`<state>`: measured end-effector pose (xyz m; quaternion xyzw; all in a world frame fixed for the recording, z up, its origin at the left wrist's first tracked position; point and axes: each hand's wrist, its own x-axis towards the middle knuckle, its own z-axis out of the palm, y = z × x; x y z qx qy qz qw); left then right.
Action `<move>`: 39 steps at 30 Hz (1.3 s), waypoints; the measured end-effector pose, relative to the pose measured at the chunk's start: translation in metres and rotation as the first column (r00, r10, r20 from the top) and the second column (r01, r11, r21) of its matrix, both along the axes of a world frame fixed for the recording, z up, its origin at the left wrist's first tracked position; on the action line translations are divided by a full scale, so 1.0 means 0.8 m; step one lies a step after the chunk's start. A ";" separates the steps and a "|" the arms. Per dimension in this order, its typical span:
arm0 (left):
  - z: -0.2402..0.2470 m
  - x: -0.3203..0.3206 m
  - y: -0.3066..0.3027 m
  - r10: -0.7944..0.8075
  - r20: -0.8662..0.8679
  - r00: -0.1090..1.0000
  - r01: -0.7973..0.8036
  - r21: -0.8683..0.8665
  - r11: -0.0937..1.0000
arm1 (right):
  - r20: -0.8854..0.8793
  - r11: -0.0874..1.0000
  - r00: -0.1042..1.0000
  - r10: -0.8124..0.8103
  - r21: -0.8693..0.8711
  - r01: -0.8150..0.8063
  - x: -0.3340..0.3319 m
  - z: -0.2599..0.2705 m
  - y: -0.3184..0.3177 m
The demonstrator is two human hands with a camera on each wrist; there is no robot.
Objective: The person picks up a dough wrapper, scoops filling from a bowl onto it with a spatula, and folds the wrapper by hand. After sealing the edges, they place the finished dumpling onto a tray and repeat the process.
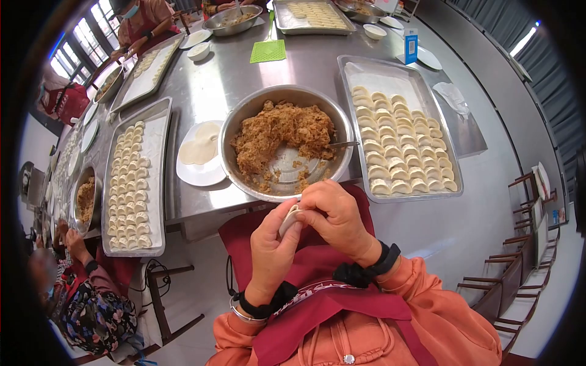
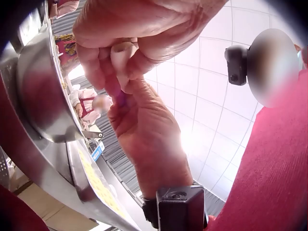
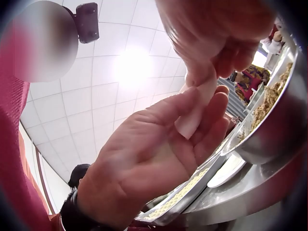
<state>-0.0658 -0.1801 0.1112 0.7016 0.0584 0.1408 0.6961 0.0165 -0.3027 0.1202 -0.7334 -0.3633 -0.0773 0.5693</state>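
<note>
Both hands meet in front of the waist, just off the table's edge, around one dumpling (image 1: 289,223) of pale dough. My left hand (image 1: 272,249) holds its body between thumb and fingers. The thumb and fingers of my right hand (image 1: 337,219) pinch its edge. In the left wrist view the dough (image 2: 121,61) curls at its top end; in the right wrist view part of the dumpling (image 3: 191,121) lies along the left fingers. Beyond the hands stands a steel bowl (image 1: 231,174) of brown minced filling (image 1: 268,131), a spoon handle (image 1: 345,144) over its rim.
A plate (image 1: 201,177) with round wrappers (image 1: 198,148) sits left of the bowl. Trays of dumplings flank it: the left tray (image 1: 158,125) and the right tray (image 1: 381,74). Farther back are a green slotted turner (image 1: 268,51) and another tray (image 1: 281,18). Other people (image 1: 101,299) work at the left.
</note>
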 end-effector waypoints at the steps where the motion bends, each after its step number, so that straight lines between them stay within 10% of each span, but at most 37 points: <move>1: 0.000 0.001 0.001 0.001 0.000 1.000 -0.001 0.000 1.000 | 0.065 1.000 0.998 -0.004 -0.027 0.005 0.001 0.000 -0.001; 7: 0.001 0.005 0.010 -0.072 0.061 0.996 0.050 0.300 0.953 | 0.118 0.997 0.993 -0.016 -0.078 0.026 0.001 0.002 -0.001; 25: 0.006 0.001 0.010 -0.052 -0.059 0.997 0.027 -0.371 0.928 | -0.032 0.999 1.000 -0.001 -0.037 0.000 -0.003 0.006 -0.002; 39: 0.000 0.004 0.010 -0.018 0.129 0.991 -0.036 0.404 0.914 | 0.182 0.992 0.983 -0.003 -0.125 0.026 -0.001 0.000 0.003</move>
